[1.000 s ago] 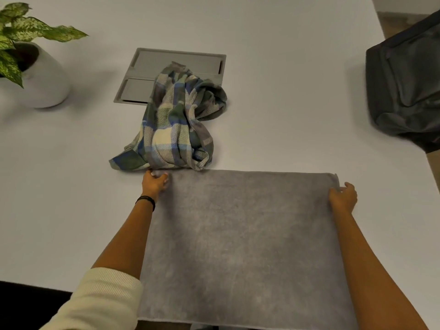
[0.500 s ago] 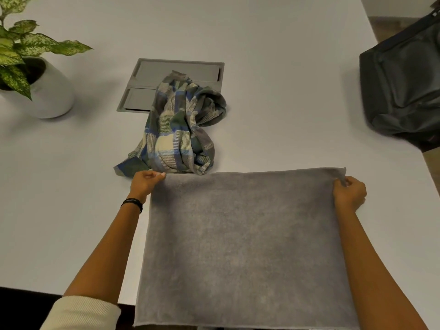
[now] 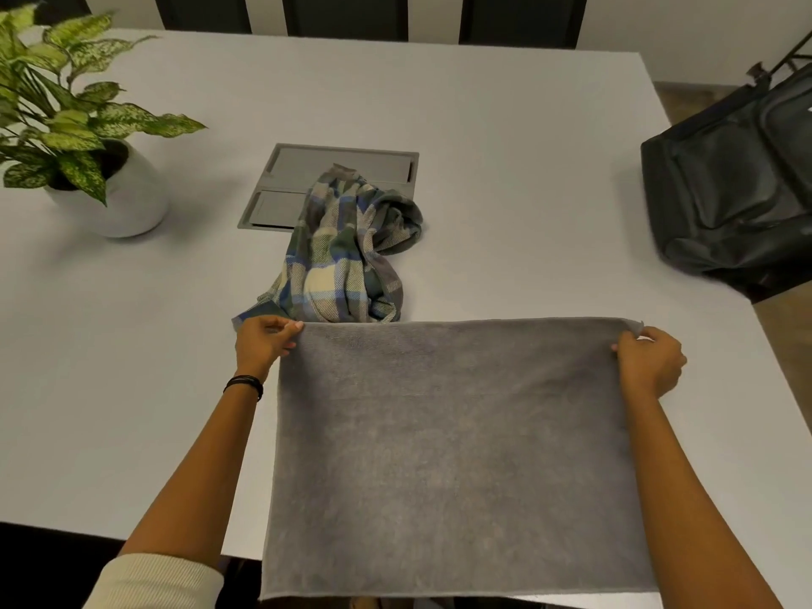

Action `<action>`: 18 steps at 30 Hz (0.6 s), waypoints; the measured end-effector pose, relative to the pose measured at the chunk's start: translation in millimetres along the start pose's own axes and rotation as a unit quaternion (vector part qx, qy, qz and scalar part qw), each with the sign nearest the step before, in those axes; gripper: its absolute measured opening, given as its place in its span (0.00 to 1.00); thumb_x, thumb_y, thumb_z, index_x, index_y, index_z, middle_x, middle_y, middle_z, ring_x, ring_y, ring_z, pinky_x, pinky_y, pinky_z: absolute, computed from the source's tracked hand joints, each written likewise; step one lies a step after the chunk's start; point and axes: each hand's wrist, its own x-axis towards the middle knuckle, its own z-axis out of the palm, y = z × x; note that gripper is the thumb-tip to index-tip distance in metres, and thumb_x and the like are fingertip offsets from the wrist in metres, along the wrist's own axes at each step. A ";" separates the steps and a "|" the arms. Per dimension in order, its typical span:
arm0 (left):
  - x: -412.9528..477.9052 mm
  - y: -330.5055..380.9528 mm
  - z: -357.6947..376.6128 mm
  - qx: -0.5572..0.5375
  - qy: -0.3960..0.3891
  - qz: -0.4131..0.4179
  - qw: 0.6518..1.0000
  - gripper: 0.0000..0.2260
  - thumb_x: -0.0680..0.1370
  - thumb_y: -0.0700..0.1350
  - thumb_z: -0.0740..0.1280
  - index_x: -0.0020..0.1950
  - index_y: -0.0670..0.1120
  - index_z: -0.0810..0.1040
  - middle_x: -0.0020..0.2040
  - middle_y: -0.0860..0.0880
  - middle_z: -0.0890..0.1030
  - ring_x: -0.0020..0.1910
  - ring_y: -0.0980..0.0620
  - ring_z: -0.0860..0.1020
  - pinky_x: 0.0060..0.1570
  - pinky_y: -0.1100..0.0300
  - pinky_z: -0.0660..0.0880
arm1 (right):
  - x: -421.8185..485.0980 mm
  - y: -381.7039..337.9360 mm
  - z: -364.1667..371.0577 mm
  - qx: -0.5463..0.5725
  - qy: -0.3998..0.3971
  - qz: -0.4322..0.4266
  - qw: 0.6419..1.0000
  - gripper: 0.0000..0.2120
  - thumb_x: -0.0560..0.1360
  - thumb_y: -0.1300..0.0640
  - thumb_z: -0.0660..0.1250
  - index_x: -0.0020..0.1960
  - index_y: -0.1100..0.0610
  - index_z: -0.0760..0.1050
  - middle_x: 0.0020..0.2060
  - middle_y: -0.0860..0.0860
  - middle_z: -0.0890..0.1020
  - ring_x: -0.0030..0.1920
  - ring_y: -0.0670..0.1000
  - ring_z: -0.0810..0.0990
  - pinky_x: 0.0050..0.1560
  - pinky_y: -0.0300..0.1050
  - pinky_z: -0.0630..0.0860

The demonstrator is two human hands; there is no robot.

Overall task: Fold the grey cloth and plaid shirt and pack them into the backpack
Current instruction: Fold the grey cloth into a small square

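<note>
The grey cloth (image 3: 452, 450) is spread out flat in front of me, its near edge hanging over the table's front edge. My left hand (image 3: 263, 340) pinches its far left corner and my right hand (image 3: 650, 358) pinches its far right corner, both lifted slightly. The plaid shirt (image 3: 342, 261) lies crumpled just beyond the cloth's far edge, touching my left hand's side. The dark backpack (image 3: 738, 191) sits at the table's right edge, partly out of view.
A white table (image 3: 505, 169) carries everything. A potted plant (image 3: 88, 160) in a white pot stands at the far left. A grey recessed panel (image 3: 342, 169) lies under the shirt's far end. Dark chairs stand beyond the far edge.
Both hands have lifted the cloth's far corners a little and drawn them slightly towards me. The view has tilted up, showing more of the table's far side.
</note>
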 end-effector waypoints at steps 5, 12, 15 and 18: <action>-5.0 9.9 -7.8 0.015 0.008 0.029 0.999 0.10 0.73 0.45 0.71 0.47 0.38 0.81 0.41 0.41 0.81 0.32 0.52 0.78 0.32 0.66 0.78 | -0.4 -1.2 -3.5 0.101 -0.044 0.027 0.994 0.09 0.77 0.59 0.61 0.51 0.61 0.77 0.32 0.52 0.82 0.24 0.44 0.77 0.26 0.36 0.76; -4.0 20.1 -20.4 0.130 -0.006 0.079 0.988 0.10 0.74 0.49 0.70 0.44 0.42 0.79 0.40 0.43 0.80 0.35 0.47 0.77 0.37 0.55 0.77 | 3.9 -4.5 -5.5 0.165 -0.103 0.046 0.980 0.03 0.77 0.62 0.61 0.49 0.57 0.73 0.46 0.60 0.81 0.35 0.51 0.81 0.27 0.39 0.79; -2.5 23.6 -26.4 0.141 -0.002 0.087 0.986 0.10 0.74 0.49 0.70 0.43 0.42 0.78 0.40 0.43 0.81 0.34 0.47 0.77 0.42 0.52 0.78 | 7.0 -3.2 -4.0 0.185 -0.108 0.048 0.975 0.08 0.78 0.62 0.60 0.55 0.63 0.74 0.49 0.61 0.81 0.41 0.54 0.82 0.29 0.39 0.79; -3.1 28.7 -28.1 0.103 0.008 0.087 0.991 0.10 0.75 0.47 0.69 0.44 0.40 0.77 0.42 0.41 0.81 0.35 0.46 0.78 0.42 0.57 0.76 | 11.4 -3.4 -3.3 0.206 -0.115 0.052 0.970 0.11 0.79 0.63 0.59 0.58 0.66 0.72 0.51 0.63 0.80 0.48 0.56 0.82 0.32 0.38 0.80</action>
